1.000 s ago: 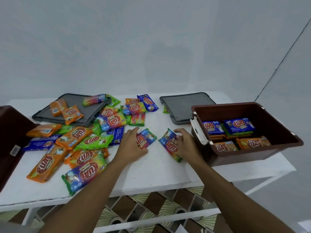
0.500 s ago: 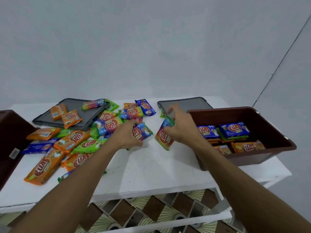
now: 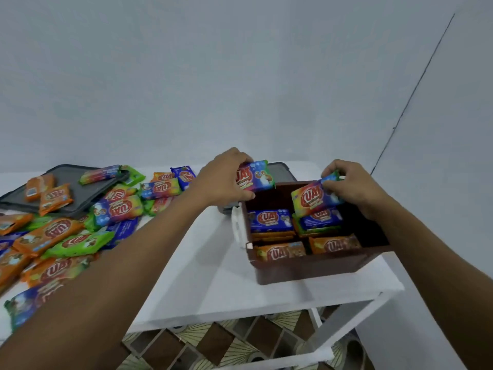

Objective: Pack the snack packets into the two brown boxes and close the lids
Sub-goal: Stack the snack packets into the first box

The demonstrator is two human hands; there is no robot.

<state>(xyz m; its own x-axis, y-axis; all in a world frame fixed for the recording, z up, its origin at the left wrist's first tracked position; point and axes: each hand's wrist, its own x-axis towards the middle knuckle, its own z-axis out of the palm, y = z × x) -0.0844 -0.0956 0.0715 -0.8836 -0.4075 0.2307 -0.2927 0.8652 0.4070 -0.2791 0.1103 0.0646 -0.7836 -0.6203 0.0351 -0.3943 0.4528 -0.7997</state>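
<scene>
I judge that the packing is about halfway for this box and far from finished in total. The brown box (image 3: 306,268), at my 1 o'clock on the table (image 3: 213,279), already holds several layers of blue and orange packets (image 3: 270,218), but there is room on top. My left hand (image 3: 225,178) grips one rainbow packet (image 3: 257,176) with curled fingers just above the far-left corner of the box. My right hand (image 3: 352,186) pinches a second rainbow packet (image 3: 310,200) over the far-right stack; neither packet is put down yet. Many loose packets (image 3: 66,236) lie in a heap at my 9 to 10 o'clock, so much work is left. Only one brown box is in view, so I can say nothing about the other one. No lid is closed: one grey lid (image 3: 80,194) lies at 10 o'clock with some packets on it, and another grey lid (image 3: 282,172) shows partly behind the box at 12 o'clock. The table is white, with a white frame under it. The wall (image 3: 240,76) is plain pale grey, and the floor (image 3: 213,348) has brown patterned tiles.
</scene>
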